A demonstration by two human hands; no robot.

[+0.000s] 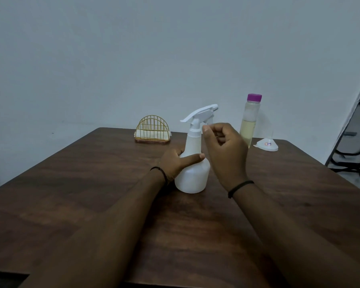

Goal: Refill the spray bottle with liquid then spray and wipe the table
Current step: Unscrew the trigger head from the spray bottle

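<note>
White plastic, the round-bellied spray bottle [192, 171] stands upright near the middle of the dark wooden desk [75, 194], and my left hand [175, 163] wraps its belly in a steadying grip so it won't turn. My right hand [224, 146] hovers by the trigger head, fingers curled on nothing, likely to unscrew it. Behind wait the clear purple-capped bottle of yellowish liquid [248, 125] and the white funnel [267, 143], within reach for refilling.

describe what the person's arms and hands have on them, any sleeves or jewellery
Both forearms are bare, with no sleeves in view. The left hand has a thin dark beaded band at its wrist. The right hand has a plain thin black band at its wrist, like a cord or hair tie. No rings, watch or gloves show on either of the hands.
</note>
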